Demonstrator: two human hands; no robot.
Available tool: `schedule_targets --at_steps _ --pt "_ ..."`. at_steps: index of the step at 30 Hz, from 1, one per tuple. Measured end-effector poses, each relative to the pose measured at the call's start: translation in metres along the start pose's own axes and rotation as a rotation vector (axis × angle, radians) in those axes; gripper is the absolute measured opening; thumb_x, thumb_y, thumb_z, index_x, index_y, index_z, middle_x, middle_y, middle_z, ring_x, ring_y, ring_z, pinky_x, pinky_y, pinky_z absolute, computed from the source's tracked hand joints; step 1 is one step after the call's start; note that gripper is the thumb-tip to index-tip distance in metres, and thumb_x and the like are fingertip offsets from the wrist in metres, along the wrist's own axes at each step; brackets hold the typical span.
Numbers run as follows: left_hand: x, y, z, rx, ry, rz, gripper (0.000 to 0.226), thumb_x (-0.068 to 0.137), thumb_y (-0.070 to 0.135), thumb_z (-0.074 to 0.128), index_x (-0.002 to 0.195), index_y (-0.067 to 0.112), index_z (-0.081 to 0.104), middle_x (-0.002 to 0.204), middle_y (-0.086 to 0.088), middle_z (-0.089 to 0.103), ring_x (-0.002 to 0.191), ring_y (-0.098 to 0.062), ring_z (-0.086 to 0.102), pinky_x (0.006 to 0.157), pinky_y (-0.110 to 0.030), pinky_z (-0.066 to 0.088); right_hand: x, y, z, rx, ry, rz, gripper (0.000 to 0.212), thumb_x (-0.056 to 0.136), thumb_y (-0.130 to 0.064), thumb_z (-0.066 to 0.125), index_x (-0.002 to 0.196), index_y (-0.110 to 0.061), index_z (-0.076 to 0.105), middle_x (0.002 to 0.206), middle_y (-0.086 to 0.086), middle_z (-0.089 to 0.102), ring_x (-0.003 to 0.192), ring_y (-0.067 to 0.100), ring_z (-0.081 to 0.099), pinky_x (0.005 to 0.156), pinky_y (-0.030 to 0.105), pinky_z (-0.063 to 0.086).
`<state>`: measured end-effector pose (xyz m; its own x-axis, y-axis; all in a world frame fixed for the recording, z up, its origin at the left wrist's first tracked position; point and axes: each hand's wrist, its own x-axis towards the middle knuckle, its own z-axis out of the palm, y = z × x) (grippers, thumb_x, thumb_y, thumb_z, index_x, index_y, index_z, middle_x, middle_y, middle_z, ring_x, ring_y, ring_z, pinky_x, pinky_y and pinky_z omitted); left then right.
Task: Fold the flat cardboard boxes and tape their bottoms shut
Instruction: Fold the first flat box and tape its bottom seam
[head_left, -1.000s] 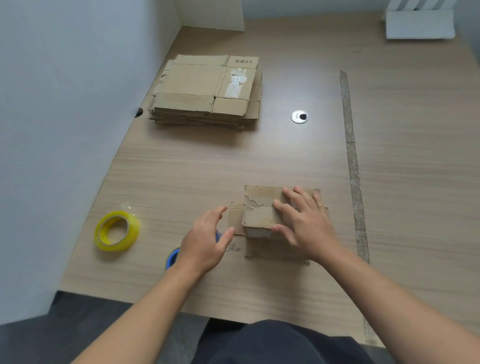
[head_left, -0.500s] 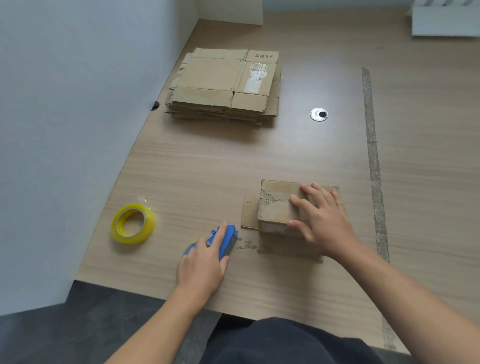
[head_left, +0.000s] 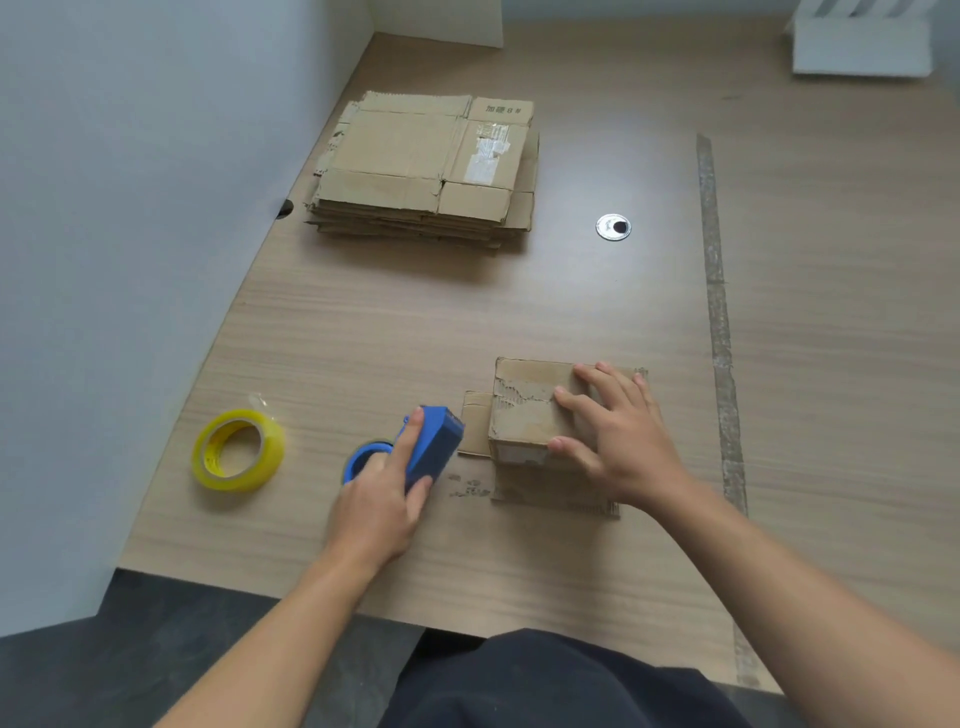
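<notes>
A small folded cardboard box (head_left: 524, 410) stands on the wooden table (head_left: 415, 332) with its closed flaps facing up and other flaps splayed flat around it. My right hand (head_left: 618, 436) lies flat on top of the box, fingers spread, pressing the flaps down. My left hand (head_left: 384, 493) grips a blue tape dispenser (head_left: 434, 444) just left of the box, forefinger along its top. A stack of flat cardboard boxes (head_left: 431, 166) lies at the far left of the table.
A yellow tape roll (head_left: 236, 452) lies near the front left edge, beside the grey wall (head_left: 130, 208). A round metal grommet (head_left: 613, 227) and a long strip of old tape (head_left: 719, 322) mark the table to the right. A white object (head_left: 862, 47) sits far right.
My left hand left the box, went to the blue tape dispenser and took hold of it, lifting its nose toward the box. My right hand stayed pressed on the box.
</notes>
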<state>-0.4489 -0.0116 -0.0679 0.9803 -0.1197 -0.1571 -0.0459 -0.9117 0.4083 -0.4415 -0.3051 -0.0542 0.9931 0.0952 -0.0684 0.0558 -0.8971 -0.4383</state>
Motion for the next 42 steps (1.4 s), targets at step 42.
schedule_targets --at_steps 42 --pt "0.096 0.109 -0.053 0.29 -0.308 0.851 0.092 0.09 0.043 0.067 0.137 0.074 -0.005 0.079 0.014 0.056 0.054 -0.015 0.036 0.052 -0.027 0.037 -0.016 0.016 -0.014 1.083 0.354 0.332 0.025 0.094 -0.002 0.062 0.07 -0.008 0.059 0.109 -0.001 0.059 0.124 -0.001 0.055 0.1 0.017 0.042"
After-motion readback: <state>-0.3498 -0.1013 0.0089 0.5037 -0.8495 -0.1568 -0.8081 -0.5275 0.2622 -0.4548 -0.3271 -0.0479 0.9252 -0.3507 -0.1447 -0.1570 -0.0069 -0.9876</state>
